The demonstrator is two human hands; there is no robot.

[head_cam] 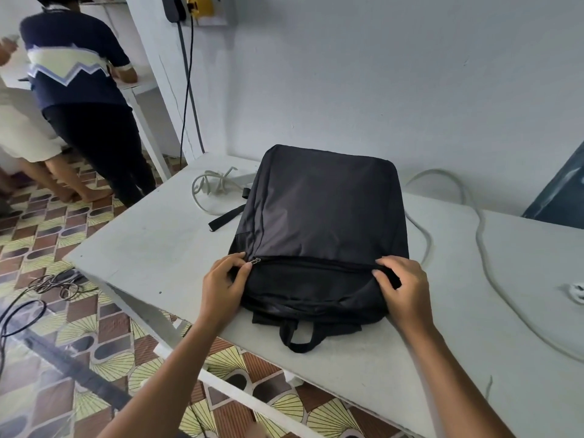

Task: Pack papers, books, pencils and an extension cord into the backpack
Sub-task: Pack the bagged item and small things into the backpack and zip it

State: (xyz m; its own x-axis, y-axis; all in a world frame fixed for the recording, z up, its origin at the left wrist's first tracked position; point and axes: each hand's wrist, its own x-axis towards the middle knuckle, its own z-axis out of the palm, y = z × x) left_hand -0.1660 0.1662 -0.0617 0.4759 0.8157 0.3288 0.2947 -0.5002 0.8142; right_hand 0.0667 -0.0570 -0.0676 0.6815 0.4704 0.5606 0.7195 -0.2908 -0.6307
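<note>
A black backpack (319, 222) lies flat on the white table (151, 248), its top handle (300, 338) pointing toward me. A zipper runs across its front, with the metal pull (255, 261) at the left end. My left hand (222, 286) pinches the fabric right beside that pull. At the right end of the zipper, my right hand (401, 290) grips the bag's edge. A white extension cord (486, 267) trails over the table to the right of the bag, and another coil of white cord (210, 184) lies behind its left corner. No papers, books or pencils are visible.
Two people (79, 99) stand at another table to the far left. Dark cables (57, 284) lie on the patterned floor left of the table. A wall socket with plugs (189, 7) is up on the wall, and a white round object (578, 292) sits at the table's right edge.
</note>
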